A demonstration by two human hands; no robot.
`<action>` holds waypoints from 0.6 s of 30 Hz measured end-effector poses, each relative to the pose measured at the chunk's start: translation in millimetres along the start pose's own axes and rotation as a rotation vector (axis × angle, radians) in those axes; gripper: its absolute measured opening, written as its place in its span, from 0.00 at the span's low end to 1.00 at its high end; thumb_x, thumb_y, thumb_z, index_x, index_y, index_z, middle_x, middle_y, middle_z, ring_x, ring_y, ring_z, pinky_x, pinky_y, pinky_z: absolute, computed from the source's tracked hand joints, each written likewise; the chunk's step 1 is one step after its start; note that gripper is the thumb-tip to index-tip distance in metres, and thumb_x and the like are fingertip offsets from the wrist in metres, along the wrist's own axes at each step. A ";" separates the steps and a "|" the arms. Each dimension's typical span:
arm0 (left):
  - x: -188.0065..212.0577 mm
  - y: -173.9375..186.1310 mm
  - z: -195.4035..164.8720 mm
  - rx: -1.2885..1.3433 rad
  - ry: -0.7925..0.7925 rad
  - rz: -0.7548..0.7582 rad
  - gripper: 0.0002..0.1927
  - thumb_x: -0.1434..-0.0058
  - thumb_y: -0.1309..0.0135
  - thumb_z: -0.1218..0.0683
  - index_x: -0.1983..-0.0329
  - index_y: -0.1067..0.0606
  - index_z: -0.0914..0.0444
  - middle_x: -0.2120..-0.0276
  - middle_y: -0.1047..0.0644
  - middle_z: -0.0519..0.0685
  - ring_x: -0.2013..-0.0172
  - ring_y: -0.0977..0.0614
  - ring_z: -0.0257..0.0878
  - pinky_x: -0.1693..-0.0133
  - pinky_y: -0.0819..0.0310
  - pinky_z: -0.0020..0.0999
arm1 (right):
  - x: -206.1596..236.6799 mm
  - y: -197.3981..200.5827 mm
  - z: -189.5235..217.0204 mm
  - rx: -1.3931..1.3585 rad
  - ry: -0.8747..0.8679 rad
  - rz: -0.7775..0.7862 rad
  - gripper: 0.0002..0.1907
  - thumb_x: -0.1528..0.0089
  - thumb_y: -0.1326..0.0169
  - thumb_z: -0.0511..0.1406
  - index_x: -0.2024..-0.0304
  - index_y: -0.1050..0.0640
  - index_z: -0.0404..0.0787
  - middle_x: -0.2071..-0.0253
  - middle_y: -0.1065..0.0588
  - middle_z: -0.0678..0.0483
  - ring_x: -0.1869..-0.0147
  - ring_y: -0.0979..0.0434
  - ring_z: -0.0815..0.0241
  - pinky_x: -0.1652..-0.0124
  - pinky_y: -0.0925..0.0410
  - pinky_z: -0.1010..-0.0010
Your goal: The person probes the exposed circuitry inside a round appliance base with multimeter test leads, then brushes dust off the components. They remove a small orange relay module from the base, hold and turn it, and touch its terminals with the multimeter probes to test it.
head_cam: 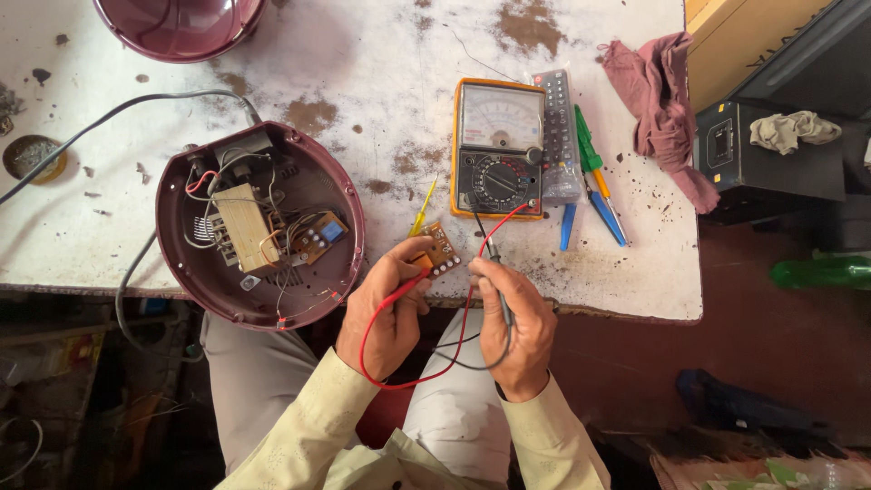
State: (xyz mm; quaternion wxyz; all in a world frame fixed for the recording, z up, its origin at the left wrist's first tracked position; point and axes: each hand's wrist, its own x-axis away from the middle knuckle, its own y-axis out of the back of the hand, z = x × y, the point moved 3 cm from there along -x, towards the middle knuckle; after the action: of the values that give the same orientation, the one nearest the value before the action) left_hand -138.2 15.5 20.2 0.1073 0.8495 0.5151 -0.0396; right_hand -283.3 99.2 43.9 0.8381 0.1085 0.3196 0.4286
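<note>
Basically, bench scene from above.
left hand: point(386, 308) fingers closed on small orange circuit board point(440, 250), red probe lead point(399, 304) pinched along with it.
right hand: point(515, 322) clenched round black probe point(494, 272), tip at board edge.
board location: held over front edge of white table point(390, 73), just below meter.
meter: point(499, 145) yellow-cased, flat on table, both leads running to it.
maroon shell: point(259, 222) open, wiring showing, left of hands.
remote: point(558, 136) beside meter.
rag: point(662, 109) far right.
</note>
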 end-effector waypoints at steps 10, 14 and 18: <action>-3.5 0.7 -0.9 0.049 -0.097 -0.034 0.03 0.33 0.51 0.67 0.59 0.32 0.68 0.46 0.24 0.55 0.70 0.21 0.33 0.67 0.23 0.27 | -17.0 -16.1 3.8 0.031 -0.336 0.140 0.16 0.40 0.35 0.31 0.50 0.19 0.40 0.74 0.24 0.52 0.76 0.27 0.65 0.75 0.33 0.73; -2.9 1.3 -7.2 -0.005 -0.208 -0.111 0.05 0.31 0.51 0.68 0.57 0.33 0.68 0.52 0.25 0.55 0.63 0.23 0.37 0.59 0.26 0.29 | -13.0 -15.3 13.6 -0.012 -0.067 -0.008 0.15 0.40 0.35 0.27 0.51 0.21 0.38 0.63 0.23 0.53 0.68 0.24 0.68 0.68 0.30 0.75; -3.4 -0.3 -7.8 0.014 -0.110 -0.135 0.07 0.34 0.50 0.68 0.56 0.34 0.68 0.54 0.24 0.55 0.67 0.23 0.38 0.62 0.26 0.30 | -7.3 -18.2 9.5 -0.064 -0.022 -0.025 0.15 0.39 0.36 0.25 0.51 0.22 0.38 0.63 0.24 0.55 0.65 0.25 0.68 0.65 0.31 0.76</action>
State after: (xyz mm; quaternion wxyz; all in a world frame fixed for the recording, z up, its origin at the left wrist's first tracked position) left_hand -140.4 14.5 28.3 0.1265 0.8101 0.5642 -0.0971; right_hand -268.7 83.2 46.2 0.8499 0.0822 0.2978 0.4269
